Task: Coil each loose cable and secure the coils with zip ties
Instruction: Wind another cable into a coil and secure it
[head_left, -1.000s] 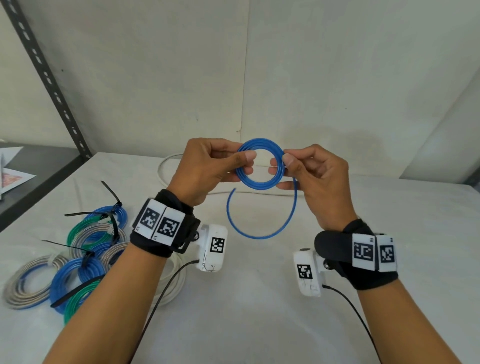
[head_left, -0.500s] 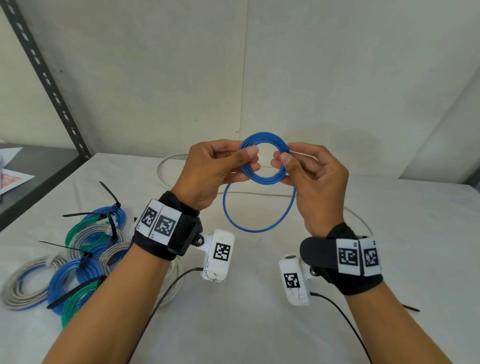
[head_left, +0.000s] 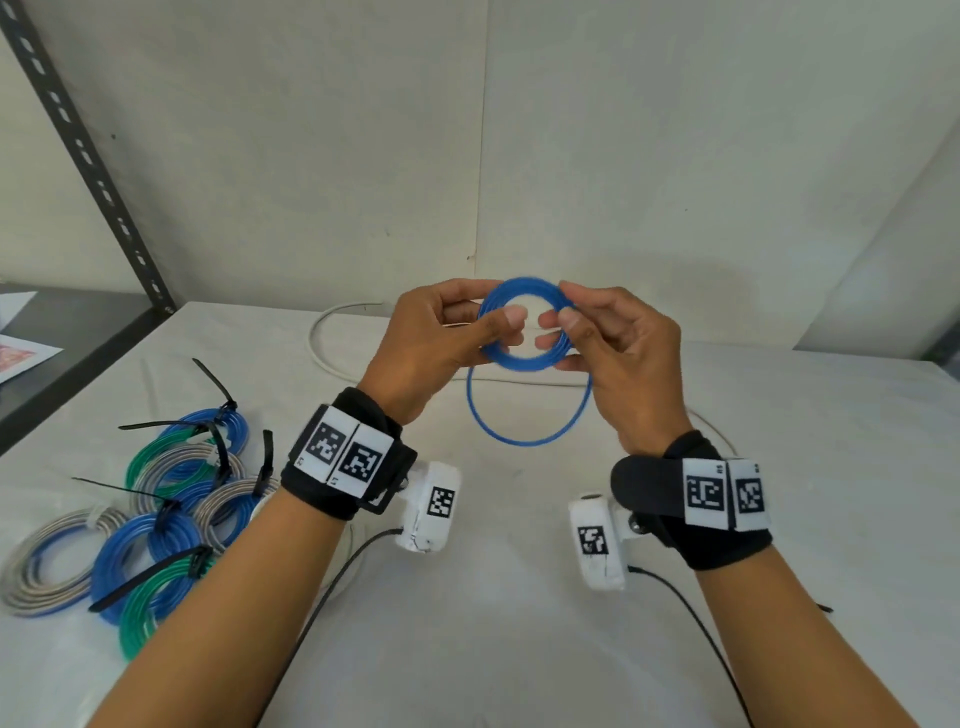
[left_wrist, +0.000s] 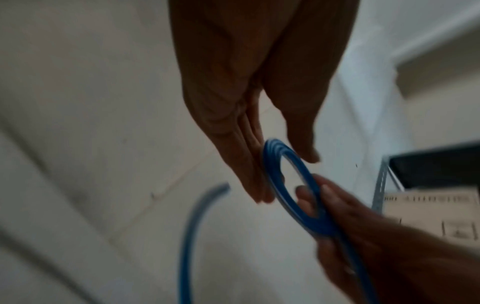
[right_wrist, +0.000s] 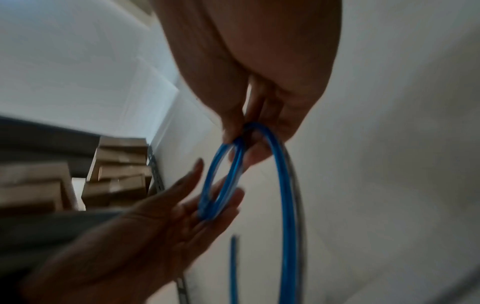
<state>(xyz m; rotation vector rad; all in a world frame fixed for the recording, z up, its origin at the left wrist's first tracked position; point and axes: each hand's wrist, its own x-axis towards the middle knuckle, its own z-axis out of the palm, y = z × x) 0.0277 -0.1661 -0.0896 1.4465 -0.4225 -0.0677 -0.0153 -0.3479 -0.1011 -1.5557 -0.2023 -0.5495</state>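
No words or numbers to read anywhere: just black-and-white square code markers on the left wristband (head_left: 345, 453), on the right wristband (head_left: 723, 493) and on the two white wrist cameras (head_left: 434, 506), and the paper (head_left: 21, 353) at far left has only a reddish blur

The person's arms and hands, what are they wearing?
Both forearms are bare, no sleeves. Each wrist has a black strap carrying two white tags printed with black square codes. A white camera block, also code-marked, hangs under each wrist, trailing a thin black cable.
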